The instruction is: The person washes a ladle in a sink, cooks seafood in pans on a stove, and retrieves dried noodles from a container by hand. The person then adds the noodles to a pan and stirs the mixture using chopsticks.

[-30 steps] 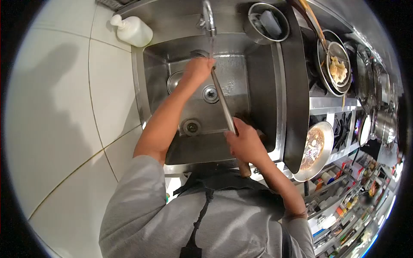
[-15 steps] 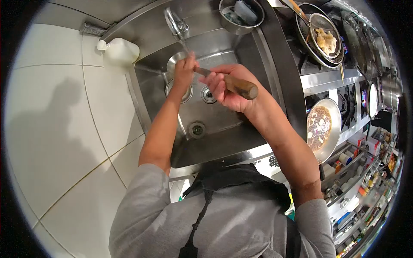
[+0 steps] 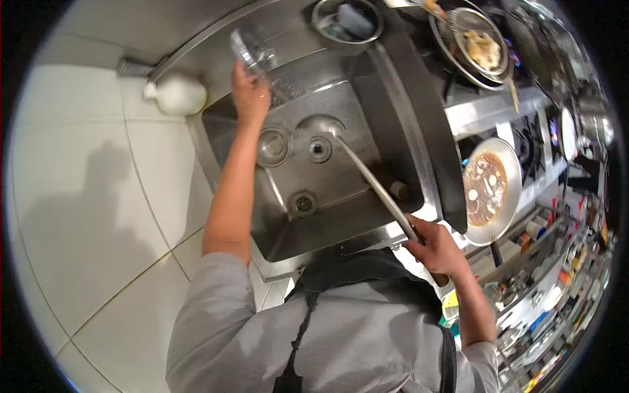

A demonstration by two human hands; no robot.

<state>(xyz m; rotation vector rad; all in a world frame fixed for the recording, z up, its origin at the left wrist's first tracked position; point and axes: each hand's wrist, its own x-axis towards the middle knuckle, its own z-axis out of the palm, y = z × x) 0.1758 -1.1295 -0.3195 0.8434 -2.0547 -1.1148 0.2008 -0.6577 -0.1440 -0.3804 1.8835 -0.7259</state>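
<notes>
Steel sink, left hand by faucet, grip unclear, right hand clamped on ladle

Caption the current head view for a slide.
Left hand at the faucet, right hand holding a long-handled ladle over the sink.

S/S sink ledge w/ pot

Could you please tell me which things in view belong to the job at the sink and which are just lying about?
Apparently in use:
ladle, gripped by the right hand
sink, beneath the ladle
faucet, with the left hand close by

Apparently just standing about:
white bottle
metal pot
pan of brown liquid
strainer with pale food
</notes>
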